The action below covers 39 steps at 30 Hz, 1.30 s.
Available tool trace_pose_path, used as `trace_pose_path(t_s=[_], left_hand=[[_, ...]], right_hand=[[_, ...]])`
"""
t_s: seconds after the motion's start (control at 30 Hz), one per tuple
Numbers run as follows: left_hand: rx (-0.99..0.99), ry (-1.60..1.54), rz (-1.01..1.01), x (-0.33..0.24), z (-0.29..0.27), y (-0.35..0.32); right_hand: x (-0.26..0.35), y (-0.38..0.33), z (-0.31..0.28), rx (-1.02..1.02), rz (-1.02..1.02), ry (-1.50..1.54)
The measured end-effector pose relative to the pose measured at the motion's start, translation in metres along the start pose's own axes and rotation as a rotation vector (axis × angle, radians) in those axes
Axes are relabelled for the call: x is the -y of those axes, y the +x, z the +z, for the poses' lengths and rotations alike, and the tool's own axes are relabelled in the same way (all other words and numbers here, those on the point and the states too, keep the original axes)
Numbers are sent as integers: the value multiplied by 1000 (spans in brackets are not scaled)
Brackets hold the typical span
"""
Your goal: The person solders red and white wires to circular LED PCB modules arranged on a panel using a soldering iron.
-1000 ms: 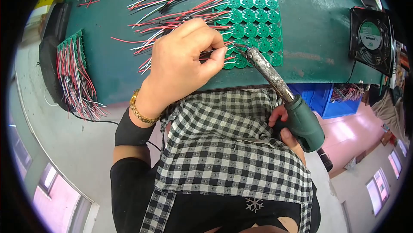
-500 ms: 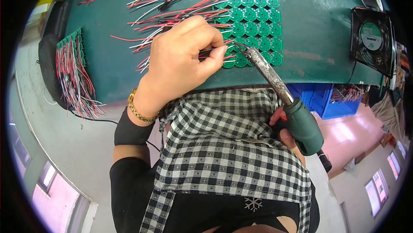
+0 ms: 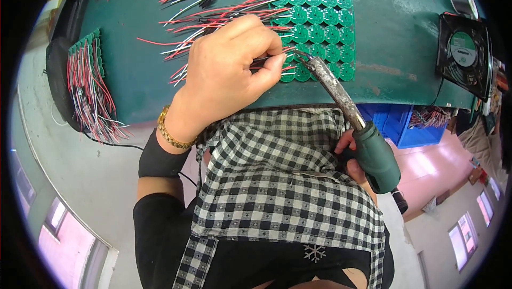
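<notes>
The grip of the left hand [image 3: 232, 64] pinched wires [image 3: 288, 49] at the lower left of the green board sheet [image 3: 332, 34] on the desk [image 3: 397, 38], while the right hand [image 3: 357, 170] clasped the soldering iron [image 3: 335, 87], whose slipping tip [image 3: 300, 52] could have burned nearby fingers [image 3: 276, 62].

Close downward fisheye from the head

Black-framed cooling fan [image 3: 464, 54] standing right on the table [image 3: 394, 38] | blue plastic crate [image 3: 397, 123] below the near edge | windows [image 3: 463, 239] off right
</notes>
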<state>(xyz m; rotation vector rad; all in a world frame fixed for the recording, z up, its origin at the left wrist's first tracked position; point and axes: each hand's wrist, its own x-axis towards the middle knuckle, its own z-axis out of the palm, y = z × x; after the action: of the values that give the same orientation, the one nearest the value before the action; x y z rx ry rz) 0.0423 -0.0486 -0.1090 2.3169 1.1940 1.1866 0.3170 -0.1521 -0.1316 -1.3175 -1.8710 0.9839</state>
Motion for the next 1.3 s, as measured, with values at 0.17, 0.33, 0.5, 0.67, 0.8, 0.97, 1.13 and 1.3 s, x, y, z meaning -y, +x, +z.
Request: trace_pose_path(t_s=[0.17,0.33,0.5,0.67,0.8,0.97,1.13,1.3], left_hand=[[-11,6,36,4,-2,-2],[-3,18,21,3,-4,-4],[-2,17,36,7,-9,-5],[8,1,36,9,-11,-1],[23,14,9,1,-11,8],[27,-6,5,-14,-28,27],[38,64,24,-33,-33,32],[68,33,-89,-38,-67,39]], right_hand=[[-10,-20,16,-162,289,524],[-5,-16,19,-155,35,347],[5,-10,30,-207,101,475],[5,-7,39,-301,111,555],[-8,-3,28,-297,58,622],[10,5,14,-329,38,614],[21,-3,-2,-356,70,631],[15,-4,-3,-410,18,654]])
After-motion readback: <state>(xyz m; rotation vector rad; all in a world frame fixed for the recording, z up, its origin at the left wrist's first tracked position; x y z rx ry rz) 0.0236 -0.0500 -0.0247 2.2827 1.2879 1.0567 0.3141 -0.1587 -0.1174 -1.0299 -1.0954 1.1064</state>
